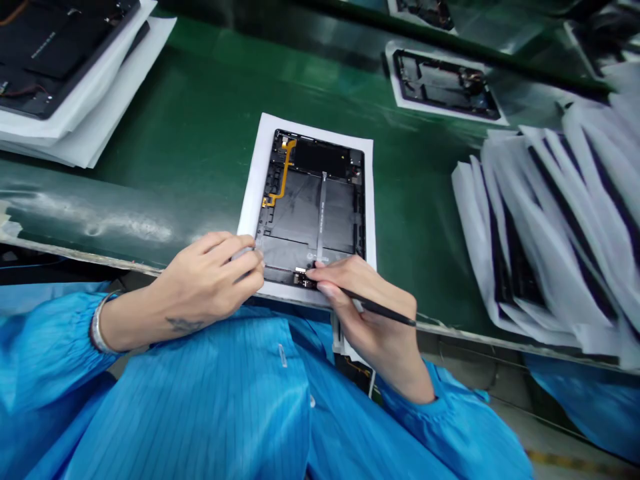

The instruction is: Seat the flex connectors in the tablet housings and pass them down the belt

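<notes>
An opened tablet (315, 207) lies face down on a white sheet (253, 173), its black inner parts, orange flex cable (285, 175) and grey ribbon (322, 220) showing. My left hand (213, 277) rests at the near left of the tablet, fingers bent and their tips against its edge. Held like a pen in my right hand (370, 300) is a slim black tool, which looks like tweezers (385, 311). Its tip is hidden by my fingers. These fingers touch or hover just at a small circuit board (303, 277) on the tablet's near edge.
On the left, another opened tablet (60, 53) tops a pile of white sheets (125, 93). Several wrapped units (540, 240) lean in a row at right. Beyond, one more tablet (445, 83) lies on its sheet. The green bench (200, 133) ends close to my body.
</notes>
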`<state>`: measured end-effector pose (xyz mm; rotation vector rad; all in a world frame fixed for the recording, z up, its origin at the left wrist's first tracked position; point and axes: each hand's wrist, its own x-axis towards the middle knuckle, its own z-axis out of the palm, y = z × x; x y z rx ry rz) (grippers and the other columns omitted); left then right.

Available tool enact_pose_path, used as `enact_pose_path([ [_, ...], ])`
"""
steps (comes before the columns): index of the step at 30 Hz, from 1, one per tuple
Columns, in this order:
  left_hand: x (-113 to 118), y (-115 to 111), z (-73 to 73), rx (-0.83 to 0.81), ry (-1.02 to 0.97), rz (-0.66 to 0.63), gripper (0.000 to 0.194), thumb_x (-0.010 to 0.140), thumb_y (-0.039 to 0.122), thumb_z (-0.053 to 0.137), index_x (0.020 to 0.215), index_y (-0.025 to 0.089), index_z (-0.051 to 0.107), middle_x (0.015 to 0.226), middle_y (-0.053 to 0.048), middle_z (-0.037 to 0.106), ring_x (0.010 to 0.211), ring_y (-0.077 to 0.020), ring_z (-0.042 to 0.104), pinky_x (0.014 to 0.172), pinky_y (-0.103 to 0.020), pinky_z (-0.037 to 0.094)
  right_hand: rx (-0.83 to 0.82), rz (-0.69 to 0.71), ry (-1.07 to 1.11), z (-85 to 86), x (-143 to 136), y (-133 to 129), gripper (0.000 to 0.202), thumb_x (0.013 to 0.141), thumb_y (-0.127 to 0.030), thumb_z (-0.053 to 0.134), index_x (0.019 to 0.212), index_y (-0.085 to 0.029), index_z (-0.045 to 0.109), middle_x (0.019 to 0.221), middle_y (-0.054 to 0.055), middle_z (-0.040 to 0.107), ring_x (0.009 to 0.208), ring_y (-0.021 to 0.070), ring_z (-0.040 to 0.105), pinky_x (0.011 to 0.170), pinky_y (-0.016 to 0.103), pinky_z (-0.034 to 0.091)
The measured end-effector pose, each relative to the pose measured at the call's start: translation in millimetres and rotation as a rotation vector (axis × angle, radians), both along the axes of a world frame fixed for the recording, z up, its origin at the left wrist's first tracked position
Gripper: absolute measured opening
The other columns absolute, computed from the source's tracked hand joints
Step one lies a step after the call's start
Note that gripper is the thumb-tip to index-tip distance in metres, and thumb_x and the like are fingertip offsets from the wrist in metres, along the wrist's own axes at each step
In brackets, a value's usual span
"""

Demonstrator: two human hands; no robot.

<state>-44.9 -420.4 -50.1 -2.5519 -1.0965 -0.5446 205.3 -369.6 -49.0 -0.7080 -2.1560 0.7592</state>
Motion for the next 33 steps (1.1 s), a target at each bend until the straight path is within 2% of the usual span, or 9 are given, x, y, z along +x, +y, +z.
enact_pose_path([
  [6,7.2,5.4,0.3,0.032,0.004,-0.04,0.022,0.1,0.009,0.047,0.106,0.01,0.068,0.101,-0.007,0.075,0.09,-0.02,0.069,0.081,-0.033,0.053,0.094,0.043,-0.086,0.3,-0.5,-5.3,0.018,0.093,-0.008,0.059,0.107,-0.017,0.067,0.094,0.007,0.073,0.087,0.019,0.068,0.079,0.035,0.056],
  [11,4.8,0.4,-2.5,-0.004,-0.013,-0.038,0.02,0.098,0.013,0.052,0.112,0.008,0.065,0.109,-0.009,0.075,0.097,-0.0232,0.07,0.086,-0.036,0.054,0.285,0.122,-0.309,5.9,-0.6,-13.5,0.015,0.095,-0.012,0.059,0.109,-0.013,0.063,0.085,0.007,0.067,0.082,0.019,0.063,0.081,0.035,0.057],
  [16,-4.2,-4.2,-8.9,-0.093,-0.108,-0.036,0.012,0.1,0.022,0.055,0.096,0.015,0.064,0.118,-0.007,0.073,0.108,-0.0218,0.069,0.092,-0.035,0.055,0.24,0.079,-0.123,5.5,-1.4,-5.9,0.015,0.102,-0.02,0.046,0.105,-0.019,0.06,0.097,0.009,0.066,0.096,0.0222,0.064,0.091,0.042,0.055],
  [20,-1.3,-4.8,-12.9,-0.068,-0.13,-0.034,0.01,0.098,0.009,0.053,0.093,0.011,0.062,0.115,-0.011,0.072,0.107,-0.0239,0.068,0.089,-0.035,0.055,0.238,0.122,-0.242,1.7,-5.3,0.7,0.018,0.1,-0.013,0.043,0.108,-0.016,0.059,0.09,0.007,0.066,0.081,0.0195,0.06,0.072,0.034,0.05],
  [24,-5.1,1.2,-3.9,-0.126,-0.198,-0.029,0.016,0.102,0.017,0.047,0.092,0.014,0.059,0.113,-0.01,0.071,0.108,-0.0219,0.066,0.091,-0.034,0.053,0.409,0.076,-0.446,-4.0,-12.2,1.8,0.017,0.099,-0.013,0.045,0.1,-0.014,0.062,0.088,0.009,0.065,0.076,0.0202,0.052,0.066,0.034,0.042],
  [27,-22.6,18.8,11.6,-0.344,-0.383,0.224,0.027,0.105,0.039,0.042,0.098,0.018,0.059,0.1,-0.008,0.07,0.092,-0.0198,0.068,0.081,-0.032,0.055,0.49,0.012,-0.387,-6.9,-20.2,1.9,0.03,0.097,-0.004,0.035,0.09,-0.016,0.062,0.081,0.006,0.06,0.071,0.0185,0.046,0.063,0.033,0.038],
  [29,-32.5,38.3,21.6,-0.657,-0.586,0.418,0.045,0.102,0.058,0.039,0.109,0.02,0.06,0.084,-0.004,0.069,0.069,-0.0176,0.068,0.065,-0.029,0.054,0.504,-0.029,-0.301,-7.9,-28.9,2.4,0.028,0.097,-0.003,0.037,0.091,-0.015,0.061,0.081,0.006,0.058,0.073,0.018,0.047,0.065,0.032,0.039],
  [31,-33.3,60.7,28.0,-1.035,-0.824,0.418,0.064,0.097,0.072,0.033,0.116,0.018,0.06,0.079,-0.005,0.07,0.062,-0.0177,0.068,0.057,-0.027,0.053,0.507,-0.061,-0.235,-8.5,-40.7,3.2,0.024,0.096,-0.003,0.04,0.091,-0.015,0.06,0.081,0.006,0.059,0.074,0.0178,0.048,0.066,0.032,0.04],
  [33,-25.8,83.3,30.7,-1.202,-1.0,0.302,0.071,0.093,0.075,0.036,0.112,0.012,0.064,0.09,-0.011,0.073,0.076,-0.0215,0.072,0.066,-0.03,0.056,0.51,-0.082,-0.197,-9.2,-53.4,4.1,0.023,0.095,-0.002,0.041,0.088,-0.016,0.059,0.08,0.005,0.059,0.074,0.0177,0.05,0.066,0.032,0.042],
])
